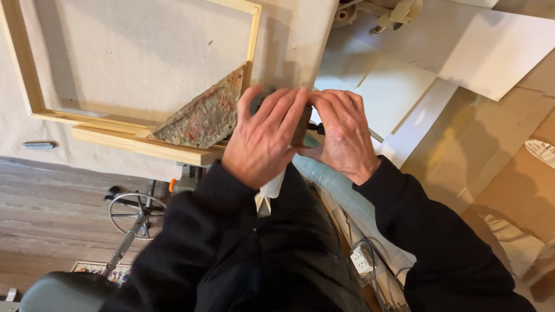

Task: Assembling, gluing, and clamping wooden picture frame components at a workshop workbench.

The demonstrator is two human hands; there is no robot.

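Black sleeves (243, 242) fill my near view, and past them I see my left hand (263, 141) and right hand (344, 136) closed together around a small dark tool (302, 124) just right of the wooden frame's (139, 144) corner.
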